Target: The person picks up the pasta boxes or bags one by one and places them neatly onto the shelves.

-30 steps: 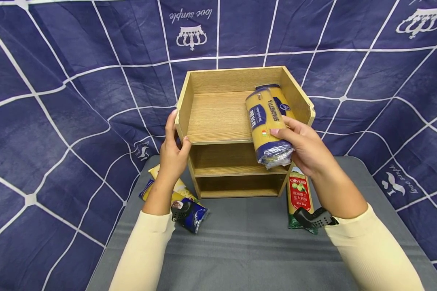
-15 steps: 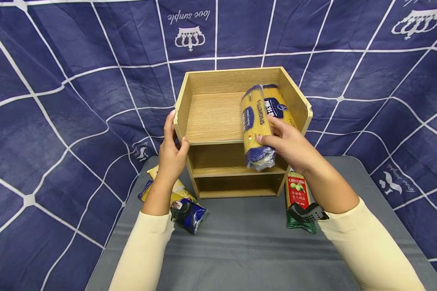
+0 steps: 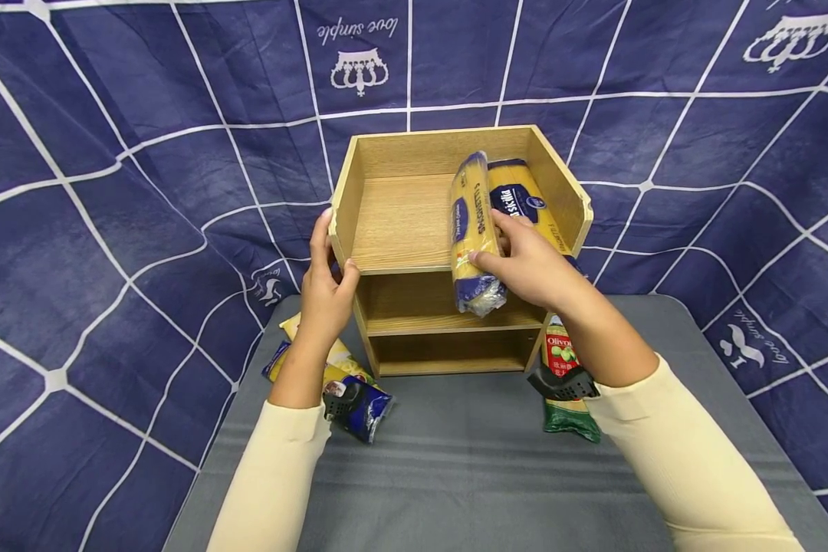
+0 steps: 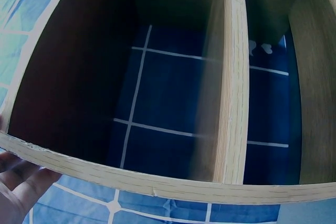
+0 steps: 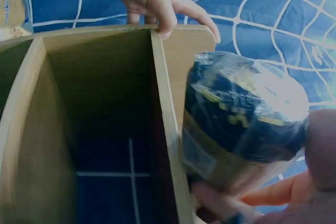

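Note:
My right hand (image 3: pixel 527 261) grips a yellow spaghetti pack (image 3: pixel 468 230) with blue ends, thumb on its front. The pack is tilted over the top tier of a wooden shelf (image 3: pixel 400 222), its near end jutting past the front edge. In the right wrist view the wrinkled blue end of the pack (image 5: pixel 241 108) fills the right side. Beside it a second spaghetti pack (image 3: pixel 514 195) lies against the tier's right wall, partly hidden by my hand. My left hand (image 3: pixel 327 295) holds the shelf's left side panel at its front corner, thumb on the front edge.
To the left of the shelf, a blue-and-yellow pack (image 3: pixel 366 406) and a pale yellow pack (image 3: pixel 345 359) lie on the grey surface (image 3: pixel 455 475), partly behind my left arm. A red-and-green Olivoila pack (image 3: pixel 571 418) lies at the right. Blue checked cloth (image 3: pixel 262 61) hangs behind.
My right hand has moved left with the spaghetti pack and turned it more upright, uncovering more of the second pack. My left hand has stayed on the shelf.

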### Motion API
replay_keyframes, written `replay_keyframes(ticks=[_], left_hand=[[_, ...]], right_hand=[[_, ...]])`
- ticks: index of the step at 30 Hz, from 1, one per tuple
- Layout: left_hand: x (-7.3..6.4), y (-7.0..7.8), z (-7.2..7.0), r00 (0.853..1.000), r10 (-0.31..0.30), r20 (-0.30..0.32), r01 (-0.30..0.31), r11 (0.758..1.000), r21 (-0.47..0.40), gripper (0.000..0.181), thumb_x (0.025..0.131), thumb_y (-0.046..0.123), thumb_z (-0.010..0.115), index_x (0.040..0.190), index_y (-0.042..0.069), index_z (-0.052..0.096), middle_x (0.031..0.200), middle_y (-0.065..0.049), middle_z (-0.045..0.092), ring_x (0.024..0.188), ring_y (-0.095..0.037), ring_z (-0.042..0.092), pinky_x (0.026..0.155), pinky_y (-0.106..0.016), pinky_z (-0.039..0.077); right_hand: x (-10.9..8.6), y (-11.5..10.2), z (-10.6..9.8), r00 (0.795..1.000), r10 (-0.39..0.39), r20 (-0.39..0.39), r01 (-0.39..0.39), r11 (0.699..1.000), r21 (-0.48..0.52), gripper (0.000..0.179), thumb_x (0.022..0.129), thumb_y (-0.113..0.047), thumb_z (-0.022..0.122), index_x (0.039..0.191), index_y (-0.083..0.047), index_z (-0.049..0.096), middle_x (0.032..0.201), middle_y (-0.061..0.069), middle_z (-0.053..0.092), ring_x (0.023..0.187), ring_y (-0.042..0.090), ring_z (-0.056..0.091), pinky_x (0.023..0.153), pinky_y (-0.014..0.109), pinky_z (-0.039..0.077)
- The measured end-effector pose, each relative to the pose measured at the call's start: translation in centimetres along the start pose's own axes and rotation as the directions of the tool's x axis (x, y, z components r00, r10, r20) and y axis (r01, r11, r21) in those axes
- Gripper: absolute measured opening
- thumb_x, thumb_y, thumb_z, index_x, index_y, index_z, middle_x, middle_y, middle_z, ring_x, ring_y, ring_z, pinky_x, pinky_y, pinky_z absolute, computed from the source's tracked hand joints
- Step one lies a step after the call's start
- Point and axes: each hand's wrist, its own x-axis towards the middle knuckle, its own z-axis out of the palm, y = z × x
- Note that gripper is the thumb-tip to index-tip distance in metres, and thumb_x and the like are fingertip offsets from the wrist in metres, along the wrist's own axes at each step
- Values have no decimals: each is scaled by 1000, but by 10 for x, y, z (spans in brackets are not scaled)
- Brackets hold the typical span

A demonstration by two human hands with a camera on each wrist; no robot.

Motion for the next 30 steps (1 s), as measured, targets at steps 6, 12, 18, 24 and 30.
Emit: replay_keyframes(ticks=[6, 12, 18, 24, 30], left_hand=[[1, 2, -1, 1000, 7, -3, -7, 1000, 4, 76, 99, 13, 51, 157, 49, 18, 144, -11, 56, 121, -31, 60, 94, -57, 51], [0, 3, -2, 1000, -8, 1, 8, 1000, 10, 75, 99, 14, 50, 157, 50, 17, 148, -10, 54, 123, -32, 60, 93, -58, 51], [-1, 3, 0, 1000, -10, 10, 10, 1000, 3, 75, 99, 14, 50, 157, 50, 17, 148, -11, 53, 125, -33, 58, 96, -57, 51], [-2, 3, 0, 1000, -8, 10, 9, 1000, -18, 76, 99, 12, 50, 156, 51, 17, 146, -10, 54, 126, -32, 58, 96, -57, 50], [-2, 2, -1, 1000, -16, 10, 16, 1000, -6, 75, 100, 13, 50, 156, 51, 17, 150, -9, 51, 127, -32, 58, 95, -58, 51]], right_hand=[[-2, 1, -6, 996, -61, -65, 47, 979, -200, 61, 95, -21, 67, 149, -2, 47, 144, 23, 39, 131, 36, 47, 114, 50, 39], [-6, 9, -11, 978, -206, -36, 185, 932, -313, 33, 99, -22, 64, 128, -6, 69, 135, 14, 54, 128, 34, 52, 111, 52, 39], [-27, 21, -12, 937, -349, 27, 339, 884, -322, 37, 100, -28, 64, 133, -13, 67, 143, 9, 56, 142, 32, 43, 118, 55, 32], [-48, 30, -6, 856, -499, 134, 509, 770, -384, 64, 87, -30, 80, 145, -19, 57, 150, 8, 49, 148, 36, 34, 116, 61, 33], [-50, 37, 2, 778, -612, 141, 591, 639, -492, 68, 81, -14, 85, 143, -17, 58, 148, 16, 48, 138, 39, 46, 105, 56, 48]])
